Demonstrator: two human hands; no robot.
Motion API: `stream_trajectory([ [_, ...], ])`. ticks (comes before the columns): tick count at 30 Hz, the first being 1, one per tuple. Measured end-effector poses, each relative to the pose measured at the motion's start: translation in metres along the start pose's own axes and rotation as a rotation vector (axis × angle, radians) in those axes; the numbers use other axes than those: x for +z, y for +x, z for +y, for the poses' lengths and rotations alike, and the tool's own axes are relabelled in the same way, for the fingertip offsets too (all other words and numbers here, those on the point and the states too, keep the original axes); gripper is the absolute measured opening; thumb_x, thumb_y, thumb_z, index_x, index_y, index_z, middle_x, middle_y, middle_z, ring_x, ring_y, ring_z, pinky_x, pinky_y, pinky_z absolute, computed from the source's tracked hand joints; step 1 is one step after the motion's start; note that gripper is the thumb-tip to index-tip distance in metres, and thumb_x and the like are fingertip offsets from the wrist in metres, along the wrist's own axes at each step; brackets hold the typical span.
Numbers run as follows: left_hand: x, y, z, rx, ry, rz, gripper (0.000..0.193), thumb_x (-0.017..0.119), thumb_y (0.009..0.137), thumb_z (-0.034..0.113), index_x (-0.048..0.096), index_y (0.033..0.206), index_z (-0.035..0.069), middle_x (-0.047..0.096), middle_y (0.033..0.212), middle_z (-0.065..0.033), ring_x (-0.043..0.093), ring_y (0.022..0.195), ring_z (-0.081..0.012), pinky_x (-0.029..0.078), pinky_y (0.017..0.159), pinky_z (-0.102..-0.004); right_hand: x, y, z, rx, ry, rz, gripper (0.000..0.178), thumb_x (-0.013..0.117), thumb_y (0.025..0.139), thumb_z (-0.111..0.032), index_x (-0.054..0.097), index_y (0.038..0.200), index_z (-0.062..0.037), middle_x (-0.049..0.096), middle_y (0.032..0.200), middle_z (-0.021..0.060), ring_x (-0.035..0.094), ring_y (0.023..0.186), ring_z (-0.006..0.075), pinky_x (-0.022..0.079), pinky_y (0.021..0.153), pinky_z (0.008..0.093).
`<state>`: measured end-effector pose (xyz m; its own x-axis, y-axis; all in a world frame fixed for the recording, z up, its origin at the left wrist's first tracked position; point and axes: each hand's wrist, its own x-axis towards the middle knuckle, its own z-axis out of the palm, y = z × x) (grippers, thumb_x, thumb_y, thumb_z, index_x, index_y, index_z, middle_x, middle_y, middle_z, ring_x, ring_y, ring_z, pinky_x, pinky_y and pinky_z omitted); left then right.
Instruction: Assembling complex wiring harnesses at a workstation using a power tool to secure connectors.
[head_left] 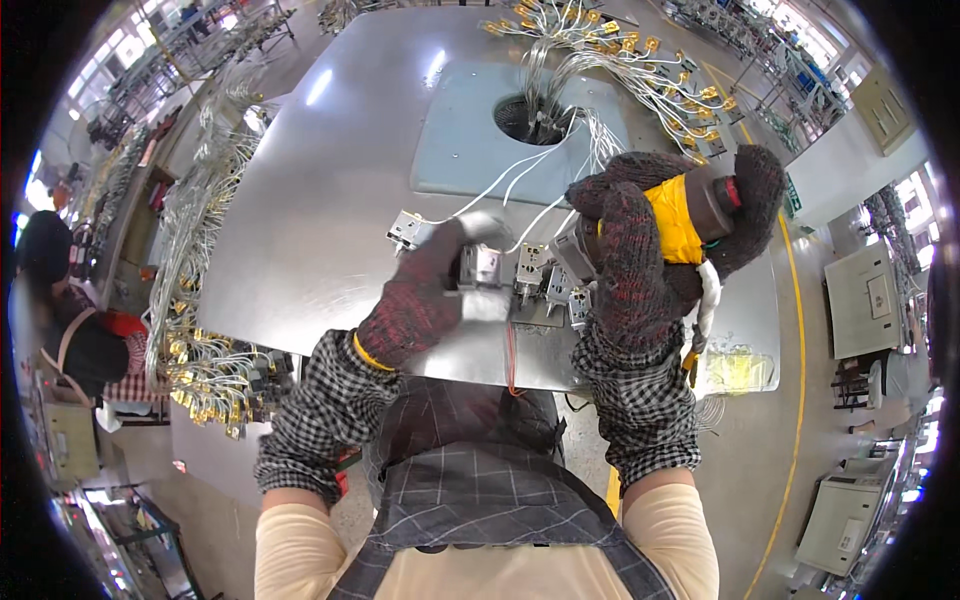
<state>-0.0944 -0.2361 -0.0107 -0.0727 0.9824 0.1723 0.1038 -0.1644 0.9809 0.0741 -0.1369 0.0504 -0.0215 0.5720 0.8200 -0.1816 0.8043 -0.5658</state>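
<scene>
My left hand [412, 305], in a dark knitted glove, pinches a small silvery metal block [482, 266]; its fingertips are slightly blurred. My right hand [632, 265], gloved likewise, wraps round a dark handheld power tool [675, 218] bound with yellow tape. The tool's grey front end [573, 255] points left, above several small metal parts by the table's near edge. One of these is a metal terminal block [529, 265]. A similar block with a white wire [405, 229] lies left of my left hand's fingers. Whether the tool touches a part cannot be told.
The metal table [330, 170] carries a blue-grey plate with a round hole [515, 118], through which white wires [590, 65] run to several brass-coloured ends. More wire bundles [205, 210] hang at the left. A seated person [95, 345] is at the far left. Cabinets [865, 308] stand right.
</scene>
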Motion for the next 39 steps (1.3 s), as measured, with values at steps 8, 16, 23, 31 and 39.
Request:
stream_trajectory([
  [8,0.024,0.028,0.012,0.265,0.579,0.013,0.074,0.089,0.064,0.021,0.058,0.131,0.009,0.067,0.112,-0.0105,0.065,0.096,-0.0166,0.053,0.084,-0.0332,-0.009,0.023,-0.001,0.012,0.106,0.319,0.047,0.057,0.089,-0.018,0.043,0.129,0.0024,0.07,0.072,0.0115,0.067,0.082,0.0134,0.027,0.114,0.0363],
  [16,0.013,0.031,0.018,0.078,0.839,-0.079,0.066,0.084,0.069,0.039,0.061,0.123,0.009,0.069,0.098,-0.0117,0.069,0.088,-0.027,0.054,0.077,-0.036,-0.007,0.013,-0.008,0.29,0.468,0.28,0.076,0.07,0.082,-0.007,0.028,0.145,-0.0126,0.064,0.088,0.0202,0.068,0.068,0.0277,0.06,0.062,0.0433],
  [23,0.019,0.033,0.031,0.102,0.863,-0.09,0.058,0.084,0.067,0.035,0.062,0.113,0.006,0.067,0.097,-0.0162,0.067,0.088,-0.0344,0.054,0.075,-0.0402,0.0,0.008,-0.012,0.199,0.323,0.182,0.077,0.07,0.082,-0.005,0.027,0.145,-0.014,0.064,0.095,0.0192,0.068,0.072,0.0267,0.06,0.064,0.0412],
  [31,0.018,0.039,0.016,0.066,0.84,-0.157,0.06,0.083,0.066,0.037,0.061,0.114,0.006,0.067,0.101,-0.0155,0.067,0.091,-0.0334,0.053,0.077,-0.0427,0.01,0.004,-0.018,0.138,0.276,0.106,0.078,0.071,0.082,-0.002,0.026,0.145,-0.0155,0.063,0.102,0.0181,0.068,0.077,0.0257,0.06,0.066,0.0389],
  [39,-0.023,0.022,0.005,0.155,1.186,-0.126,0.067,0.08,0.068,0.034,0.055,0.126,0.01,0.061,0.115,-0.0161,0.054,0.112,-0.0351,0.041,0.1,-0.0489,0.011,-0.004,-0.025,0.653,0.25,0.319,0.083,0.074,0.081,-0.001,0.025,0.146,-0.0183,0.062,0.105,0.0172,0.068,0.08,0.0237,0.06,0.067,0.0355],
])
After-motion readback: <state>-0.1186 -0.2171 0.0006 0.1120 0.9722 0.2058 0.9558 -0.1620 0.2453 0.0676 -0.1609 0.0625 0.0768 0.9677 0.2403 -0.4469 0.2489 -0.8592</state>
